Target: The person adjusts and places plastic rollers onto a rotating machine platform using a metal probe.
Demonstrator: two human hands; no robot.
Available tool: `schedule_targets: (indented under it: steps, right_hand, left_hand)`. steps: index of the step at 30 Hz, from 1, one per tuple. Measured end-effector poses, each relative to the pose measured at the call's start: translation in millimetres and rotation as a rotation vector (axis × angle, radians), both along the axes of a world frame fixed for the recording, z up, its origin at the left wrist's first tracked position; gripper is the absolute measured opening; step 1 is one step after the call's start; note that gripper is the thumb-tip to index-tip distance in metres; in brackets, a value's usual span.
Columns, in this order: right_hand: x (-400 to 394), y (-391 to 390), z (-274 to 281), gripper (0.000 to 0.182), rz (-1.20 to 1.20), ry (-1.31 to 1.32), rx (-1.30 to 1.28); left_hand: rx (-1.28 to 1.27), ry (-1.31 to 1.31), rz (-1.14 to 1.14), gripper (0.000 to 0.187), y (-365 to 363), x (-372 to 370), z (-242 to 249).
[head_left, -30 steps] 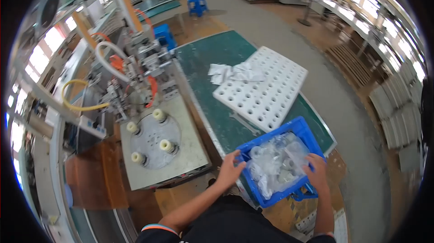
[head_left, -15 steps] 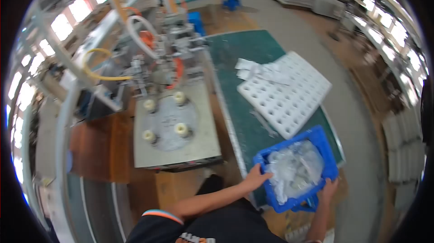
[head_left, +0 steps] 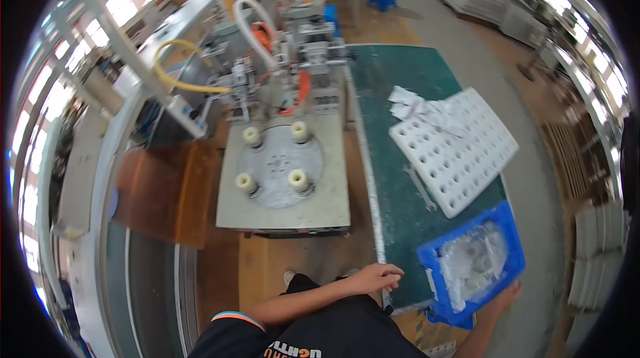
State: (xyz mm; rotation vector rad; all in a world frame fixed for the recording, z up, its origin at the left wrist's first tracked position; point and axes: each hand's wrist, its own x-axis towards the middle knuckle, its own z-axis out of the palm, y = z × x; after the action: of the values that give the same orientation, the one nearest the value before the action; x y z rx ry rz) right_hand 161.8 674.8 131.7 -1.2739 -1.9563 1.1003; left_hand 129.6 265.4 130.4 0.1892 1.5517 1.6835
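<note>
Green worktop (head_left: 400, 178), near corner: right hand (head_left: 508, 293) grips blue crate (head_left: 507, 238) of bagged parts; left hand (head_left: 377, 277) rests released at the edge; rotary fixture (head_left: 280, 168) unloaded.

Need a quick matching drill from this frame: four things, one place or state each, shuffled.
Things:
1. blue crate
2. white perforated tray
3. round turntable
4. left hand

Places or states:
A. carries four cream spools
B. at the near edge of the green table
C. holds clear plastic bags
D. lies flat on the green table, crumpled white sheets on its far corner

Pairs: 1-C, 2-D, 3-A, 4-B
</note>
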Motion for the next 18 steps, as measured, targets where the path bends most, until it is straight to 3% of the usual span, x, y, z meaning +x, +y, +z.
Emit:
schedule_targets:
  steps: [1,3,4,6,8,9,11,13,15,16,18]
  right_hand:
    - [-1.7,-10.7,-1.2,0.046,0.036,-0.001,-0.008]
    - [7.1,-23.3,-4.9,0.042,-0.004,0.162,0.255]
    - [4.2,-52.7,18.8,0.042,0.008,0.165,0.253]
    - [-8.2,-129.1,78.1,0.04,0.175,-0.162,0.422]
    - [-41.1,-140.3,39.7,0.036,0.29,0.41,0.292]
    - [-50.1,-162.8,41.5,0.033,0.381,0.44,0.227]
    - [-60.9,-216.2,56.4,0.027,0.61,0.435,0.144]
    - [-61.4,-265.6,63.1,0.021,0.9,0.399,0.101]
    - [-52.0,-310.0,66.5,0.017,1.17,0.305,0.135]
    - [-43.8,-331.7,70.3,0.018,1.288,0.211,0.192]
    - [-25.5,-368.4,71.3,0.019,1.538,0.166,0.266]
  left_hand:
    - [0.013,0.0,0.081,0.035,-20.9,8.1,-13.8]
    - [-0.066,-0.053,0.24,0.032,-69.7,23.3,11.0]
    - [-0.055,-0.052,0.346,0.032,-91.2,33.0,14.1]
    - [-0.044,-0.051,0.462,0.032,-124.7,49.7,24.5]
    - [-0.032,0.021,0.709,0.031,-151.6,58.3,56.3]
    - [-0.029,0.022,0.715,0.031,-164.9,62.4,75.0]
    - [0.128,0.299,0.858,0.034,-190.2,71.3,121.9]
    - [0.254,0.576,0.853,0.034,-215.6,95.4,183.8]
    - [0.579,0.757,0.874,0.033,-233.8,127.3,236.3]
    - [0.844,0.951,0.834,0.053,-233.6,130.3,252.5]
    - [0.819,0.963,0.857,0.062,-254.1,164.2,271.3]
